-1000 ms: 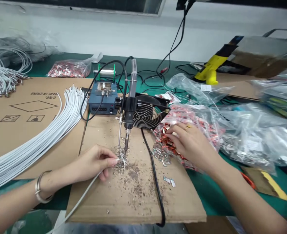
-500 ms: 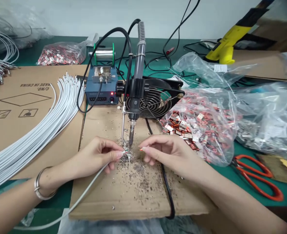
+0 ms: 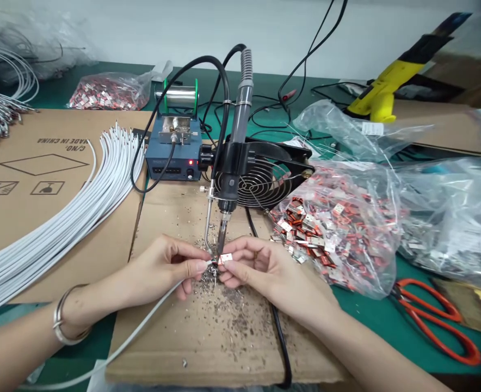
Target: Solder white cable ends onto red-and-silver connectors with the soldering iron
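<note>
Brightness: high and even across the frame; only the top right corner falls darker.
Light direction: diffuse, apparently from above.
Shadows: soft and faint, beneath the left hand (image 3: 162, 267) and right hand (image 3: 273, 272).
Glare: white highlights on the clear plastic bags (image 3: 448, 218).
Blur: mild softness at the right edge, on the yellow tool (image 3: 381, 95).
Distortion: wide-angle bowing toward the frame edges.

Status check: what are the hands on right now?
Left hand pinching white cable end. Right hand pinching red-and-silver connector. Soldering iron tip mounted just above them.
</note>
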Available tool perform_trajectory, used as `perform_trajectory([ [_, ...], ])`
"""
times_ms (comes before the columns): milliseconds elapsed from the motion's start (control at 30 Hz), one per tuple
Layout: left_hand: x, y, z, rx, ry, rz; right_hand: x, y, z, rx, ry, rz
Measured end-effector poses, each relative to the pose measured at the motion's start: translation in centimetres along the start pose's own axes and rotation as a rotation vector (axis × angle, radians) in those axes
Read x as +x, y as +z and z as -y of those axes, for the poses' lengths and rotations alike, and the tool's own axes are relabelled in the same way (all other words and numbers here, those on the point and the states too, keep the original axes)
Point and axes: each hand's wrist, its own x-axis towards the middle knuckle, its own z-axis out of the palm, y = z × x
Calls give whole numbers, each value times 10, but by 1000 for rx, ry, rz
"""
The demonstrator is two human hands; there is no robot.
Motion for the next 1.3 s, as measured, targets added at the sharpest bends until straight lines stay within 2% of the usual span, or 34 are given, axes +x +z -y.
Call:
perform_trajectory([
  [467, 2, -3, -2, -10, -6, 26, 0, 3, -1, -26, -121, -10],
  [633, 2, -6, -3, -12, -41, 70, 0, 4, 2, -63, -79, -9],
  [967, 0, -5, -3, -127, -85, 69, -4, 0, 5, 0, 4, 15],
  [1300, 1, -7, -5, -224, -112, 101, -3, 2, 12, 58, -84, 73],
])
